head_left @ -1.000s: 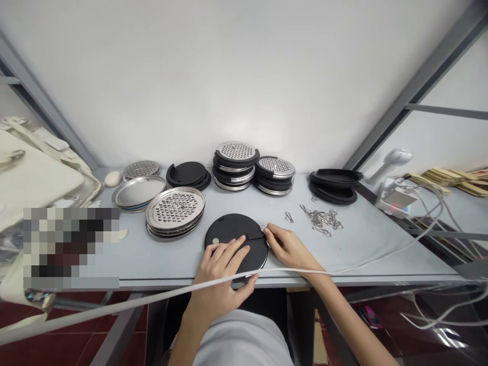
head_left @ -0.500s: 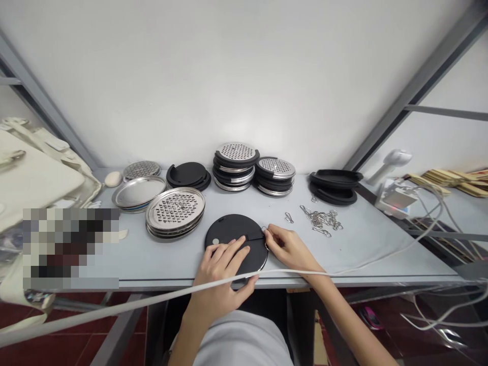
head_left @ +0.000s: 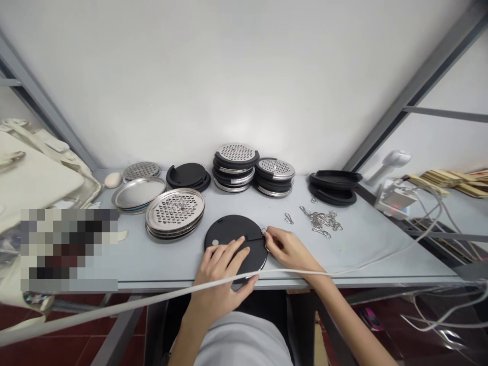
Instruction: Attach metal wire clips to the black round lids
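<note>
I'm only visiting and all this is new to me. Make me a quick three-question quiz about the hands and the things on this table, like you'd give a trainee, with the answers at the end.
1. What do the fingers of the left hand rest on?
A) a pile of metal clips
B) the round black piece
C) a stack of metal graters

2. True or false: the right hand has its fingertips at the right edge of that piece.

3. Fill in: a long white ____ passes in front of the left hand, between it and the camera.

Key:
1. B
2. True
3. cable
</note>
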